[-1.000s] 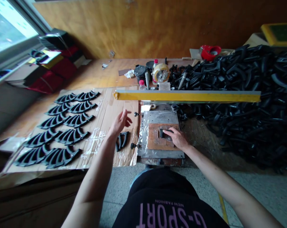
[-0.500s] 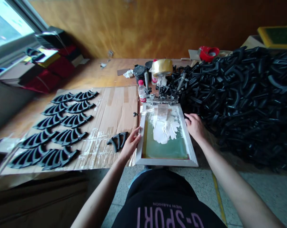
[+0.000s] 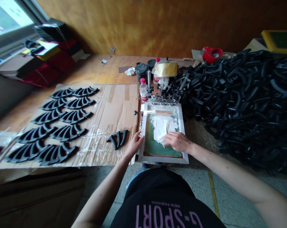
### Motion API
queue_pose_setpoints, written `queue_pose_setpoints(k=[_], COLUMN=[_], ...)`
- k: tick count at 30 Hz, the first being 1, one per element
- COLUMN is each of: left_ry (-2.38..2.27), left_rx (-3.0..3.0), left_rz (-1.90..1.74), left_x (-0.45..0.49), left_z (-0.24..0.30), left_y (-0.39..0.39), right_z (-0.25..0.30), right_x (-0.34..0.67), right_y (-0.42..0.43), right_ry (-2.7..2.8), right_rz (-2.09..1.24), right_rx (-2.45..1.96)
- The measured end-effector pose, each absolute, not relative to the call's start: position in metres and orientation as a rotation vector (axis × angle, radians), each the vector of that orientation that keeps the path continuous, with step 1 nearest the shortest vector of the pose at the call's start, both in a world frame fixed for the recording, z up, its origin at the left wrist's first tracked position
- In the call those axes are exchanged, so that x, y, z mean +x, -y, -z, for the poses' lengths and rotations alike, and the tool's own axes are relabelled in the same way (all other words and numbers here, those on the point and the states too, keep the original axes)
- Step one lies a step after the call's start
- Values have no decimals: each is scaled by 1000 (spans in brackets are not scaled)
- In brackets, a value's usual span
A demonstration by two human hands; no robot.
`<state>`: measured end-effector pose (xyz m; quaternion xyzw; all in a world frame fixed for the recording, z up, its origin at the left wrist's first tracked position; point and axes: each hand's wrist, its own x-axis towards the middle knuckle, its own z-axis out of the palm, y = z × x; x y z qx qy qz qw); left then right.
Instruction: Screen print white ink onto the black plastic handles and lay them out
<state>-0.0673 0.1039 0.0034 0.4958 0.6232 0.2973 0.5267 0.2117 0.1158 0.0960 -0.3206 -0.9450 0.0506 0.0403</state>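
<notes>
A silver-edged screen printing frame (image 3: 185, 136) lies in front of me, with white ink (image 3: 159, 126) spread over its green mesh. My right hand (image 3: 178, 142) is over the mesh, its fingers closed on a pale, ink-smeared scraper (image 3: 166, 145) that they partly cover. At the frame's left edge is my left hand (image 3: 134, 144), fingers bent around the rim; their undersides are hidden. Just left of that hand, a few curved black plastic handles (image 3: 117, 139) lie together on the cardboard (image 3: 105, 110).
Rows of black handles (image 3: 69, 133) lie on the cardboard at left. A big heap of black handles (image 3: 248, 95) covers the right side. Behind the frame stand its clamp (image 3: 163, 100), a bottle (image 3: 143, 90), a dark tub (image 3: 141, 71) and a tape roll (image 3: 166, 69).
My right hand has moved from the frame's right edge, where a black piece was by its fingers, onto the inked mesh. The scraper has left the mesh's far end. The frame sits lower.
</notes>
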Motion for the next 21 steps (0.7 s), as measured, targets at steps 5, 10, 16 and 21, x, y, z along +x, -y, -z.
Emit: queue_pose_setpoints(k=[5,10,16,21], left_ry=[-1502,-1482,-1453,-1302], left_rx=[1187,1177,1119,1014], left_rz=[-715,-673,-707,-909], left_x=[-67,-66,-66,-64], left_z=[-13,-24,-57,-122], left_y=[-103,-102,-102,-108], right_z=[-93,-72,-112,-151], right_x=[206,202,196,242], right_y=[-120,-96,-150,-220], right_ry=[2729,2703,2458,2021], right_rz=[-53,68,-145,-109], right_rx=[-1118,-964,-1332,-1656])
